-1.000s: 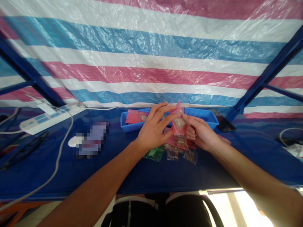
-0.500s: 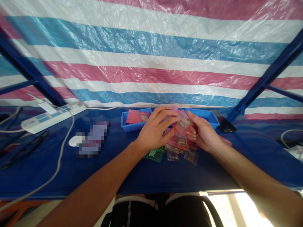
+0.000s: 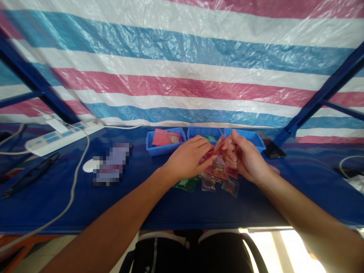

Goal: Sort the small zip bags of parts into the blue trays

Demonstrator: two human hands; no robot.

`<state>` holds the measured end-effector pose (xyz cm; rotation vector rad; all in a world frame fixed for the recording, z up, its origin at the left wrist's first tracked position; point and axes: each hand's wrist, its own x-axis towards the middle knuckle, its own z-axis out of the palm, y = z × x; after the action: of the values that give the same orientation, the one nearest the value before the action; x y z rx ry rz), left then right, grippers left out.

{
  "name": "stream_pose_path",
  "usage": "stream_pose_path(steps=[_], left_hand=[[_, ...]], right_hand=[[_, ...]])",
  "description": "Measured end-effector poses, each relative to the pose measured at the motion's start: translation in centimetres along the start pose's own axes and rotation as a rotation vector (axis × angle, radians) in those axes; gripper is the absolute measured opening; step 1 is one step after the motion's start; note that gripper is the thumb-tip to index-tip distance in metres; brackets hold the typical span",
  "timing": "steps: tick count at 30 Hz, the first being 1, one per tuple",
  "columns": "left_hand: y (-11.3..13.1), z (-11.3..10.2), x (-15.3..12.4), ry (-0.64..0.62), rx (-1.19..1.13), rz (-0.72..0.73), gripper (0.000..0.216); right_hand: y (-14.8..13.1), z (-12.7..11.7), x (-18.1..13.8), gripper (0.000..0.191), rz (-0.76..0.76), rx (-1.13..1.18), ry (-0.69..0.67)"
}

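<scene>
The left hand (image 3: 189, 156) and right hand (image 3: 248, 158) pinch a flat, translucent pink plastic bag (image 3: 219, 144) between them, touching both; its long axis, partly hidden, seems to slant up rightward.

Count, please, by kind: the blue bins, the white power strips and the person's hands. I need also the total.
Blue bins: 3 (left bin, middle bin, right bin)
White power strip: 1
Hands: 2 (left hand, right hand)
Total: 6
The small bags overlap too much to count, so they are left out.
</scene>
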<state>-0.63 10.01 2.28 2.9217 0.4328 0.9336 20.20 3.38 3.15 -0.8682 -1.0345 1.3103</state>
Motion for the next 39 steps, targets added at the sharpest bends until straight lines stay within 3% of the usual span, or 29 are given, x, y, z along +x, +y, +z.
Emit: stream_pose_path(steps=[3, 7, 11, 17, 19, 26, 28, 30, 32, 33, 35, 39], left_hand=[[0.1, 0.5, -0.1, -0.147, 0.042, 0.006, 0.024], [0.1, 1.0, -0.4, -0.175, 0.04, 0.048, 0.019], [0.1, 1.2, -0.5, -0.118, 0.039, 0.064, 0.014], [-0.1, 1.3, -0.4, 0.099, -0.008, 0.008, 0.021], [-0.2, 1.1, -0.3, 0.175, -0.074, -0.017, 0.023], [-0.3, 1.1, -0.2, 0.22, -0.192, -0.1, 0.02], [-0.3, 1.1, -0.1, 0.243, -0.202, -0.155, 0.037], [-0.2, 0.9, 0.0, 0.287, -0.208, -0.171, 0.073], [-0.2, 0.6, 0.1, 0.313, -0.173, -0.125, 0.098], [-0.2, 0.4, 0.1, 0.304, -0.142, -0.088, 0.1], [-0.3, 0.2, 0.1, 0.267, -0.078, -0.009, 0.089], [-0.8, 0.1, 0.1, 0.279, -0.047, 0.097, 0.033]], right_hand=[[-0.7, 0.6, -0.7, 0.049, -0.021, -0.028, -0.015], [-1.2, 1.3, -1.5, 0.046, -0.049, -0.032, -0.035], [-0.8, 1.3, -1.7, 0.045, -0.102, -0.033, -0.048], [0.6, 0.5, -0.5, 0.033, -0.355, -0.288, 0.206], [0.9, 0.4, -0.2, 0.039, -0.401, -0.337, 0.204], [1.8, -0.1, 0.6, 0.034, -0.178, -0.135, 0.092], [2.0, -0.5, 1.0, 0.039, -0.169, -0.086, 0.107], [2.2, -0.8, 1.3, 0.052, -0.158, -0.038, 0.138], [2.3, -0.9, 1.5, 0.061, -0.131, 0.001, 0.163], [2.3, -0.9, 1.5, 0.06, -0.116, 0.018, 0.171], [2.2, -0.7, 1.5, 0.051, -0.09, 0.048, 0.172], [2.0, -0.3, 1.2, 0.034, -0.042, 0.087, 0.135]])
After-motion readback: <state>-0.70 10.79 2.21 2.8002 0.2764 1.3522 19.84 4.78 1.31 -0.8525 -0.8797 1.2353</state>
